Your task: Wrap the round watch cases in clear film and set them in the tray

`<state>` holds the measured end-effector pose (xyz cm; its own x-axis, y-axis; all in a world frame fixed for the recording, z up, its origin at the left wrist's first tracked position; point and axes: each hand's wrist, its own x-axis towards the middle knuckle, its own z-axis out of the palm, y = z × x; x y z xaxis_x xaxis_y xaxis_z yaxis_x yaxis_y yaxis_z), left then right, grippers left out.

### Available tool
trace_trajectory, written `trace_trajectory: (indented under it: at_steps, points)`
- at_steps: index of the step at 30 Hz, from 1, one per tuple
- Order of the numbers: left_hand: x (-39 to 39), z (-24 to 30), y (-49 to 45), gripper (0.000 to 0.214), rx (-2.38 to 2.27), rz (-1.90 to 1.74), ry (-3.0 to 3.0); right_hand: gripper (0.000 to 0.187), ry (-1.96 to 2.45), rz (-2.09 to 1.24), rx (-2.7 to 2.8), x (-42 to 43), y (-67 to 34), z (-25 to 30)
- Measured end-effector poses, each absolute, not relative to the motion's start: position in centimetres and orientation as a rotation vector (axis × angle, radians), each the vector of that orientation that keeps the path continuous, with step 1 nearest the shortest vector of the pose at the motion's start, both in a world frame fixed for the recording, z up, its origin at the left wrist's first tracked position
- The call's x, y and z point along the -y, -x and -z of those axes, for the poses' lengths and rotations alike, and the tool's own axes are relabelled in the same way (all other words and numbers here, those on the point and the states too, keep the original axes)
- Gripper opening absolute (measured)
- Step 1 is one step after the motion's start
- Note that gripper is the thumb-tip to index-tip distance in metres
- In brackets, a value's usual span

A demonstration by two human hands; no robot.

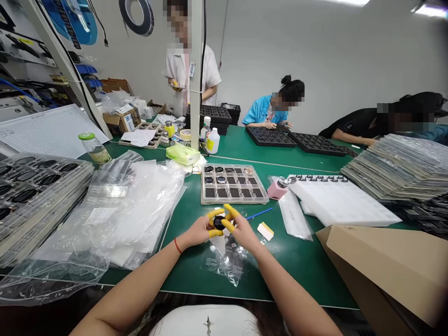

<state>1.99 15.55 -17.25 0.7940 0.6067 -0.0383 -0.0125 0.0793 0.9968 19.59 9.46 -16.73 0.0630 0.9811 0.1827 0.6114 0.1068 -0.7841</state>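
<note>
Between my two hands is a small round black disc [220, 222] with fine light print on its face; its exact kind I cannot make out. My left hand [199, 231] pinches it from the left, and my right hand [241, 228] grips its right side. Yellow finger cots cover thumbs and index fingers. Under the hands lies a clear printed plastic bag [226, 266] on the green table. Just beyond stands a compartment tray [235, 199] with several round pieces in its back cells. A blue stick [259, 213] and a white-and-yellow pad [265, 231] lie right of my hands.
Plastic bags [140, 200] and stacked trays [42, 219] fill the left. A pink pump bottle [277, 188], white sheets [336, 200] and an open cardboard box [388, 261] are at right. A white post [196, 84] rises behind. Several co-workers sit or stand across the table.
</note>
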Motion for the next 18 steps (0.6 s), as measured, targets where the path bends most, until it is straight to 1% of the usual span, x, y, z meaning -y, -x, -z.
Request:
trace_trajectory:
  at_steps: [2,6,10,14,18]
  points:
    - [-16.1,17.6,-1.9,0.081,-0.564,-0.529,-1.413,0.041,1.602,-0.635,1.676,-12.4,-18.9,15.9]
    - [-17.3,17.9,-1.7,0.079,-0.717,-0.621,-1.409,0.027,1.854,-0.413,1.507,-19.8,-23.0,13.7]
    - [-17.5,17.9,-1.7,0.075,-0.704,-0.626,-1.402,0.030,2.092,-0.227,1.296,-26.3,-29.1,12.1]
    - [-17.3,17.8,-1.7,0.071,-0.699,-0.607,-1.419,0.028,2.227,-0.181,1.315,-29.7,-32.0,12.6]
    - [-17.4,17.6,-1.6,0.069,-0.710,-0.607,-1.393,0.029,2.339,-0.129,1.393,-30.8,-33.5,13.7]
